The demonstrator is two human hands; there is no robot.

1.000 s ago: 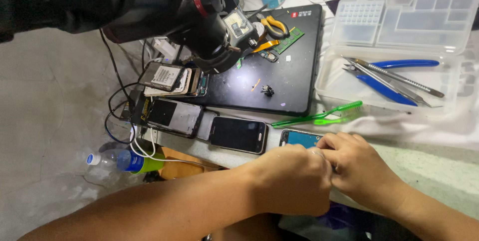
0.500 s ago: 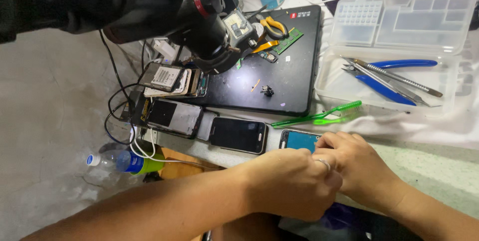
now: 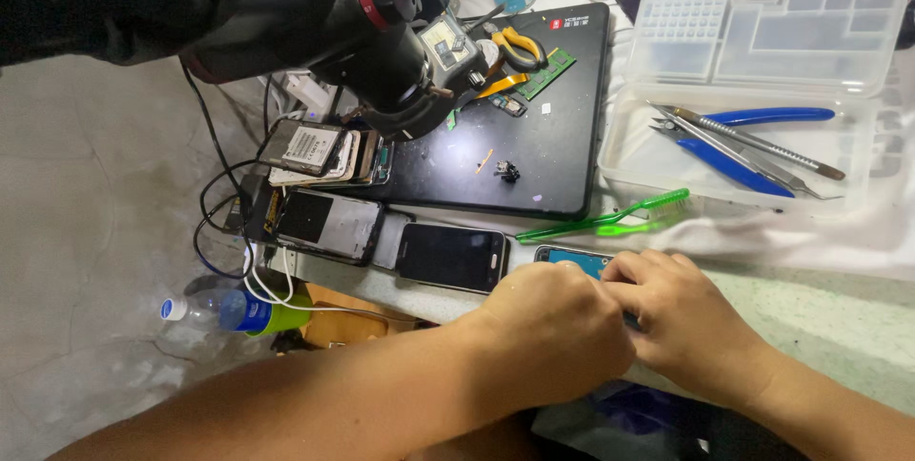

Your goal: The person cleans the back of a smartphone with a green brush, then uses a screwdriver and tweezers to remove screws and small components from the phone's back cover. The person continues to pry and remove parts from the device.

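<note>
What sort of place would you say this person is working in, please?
Probably a phone repair bench: opened phones lie by a black work mat, a clear tool box holds pliers, and both hands, left hand and right hand, work on a small phone.

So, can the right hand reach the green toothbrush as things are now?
Probably yes. The green toothbrush lies just beyond the right hand, with only bare cloth between, though both hands are busy on a blue phone.

Blue-screened phone (image 3: pixel 572 257): lying mostly hidden under the left hand (image 3: pixel 558 337) and right hand (image 3: pixel 691 323).
Grip: staying unclear.
Microscope (image 3: pixel 286 13): running off the top edge.
</note>
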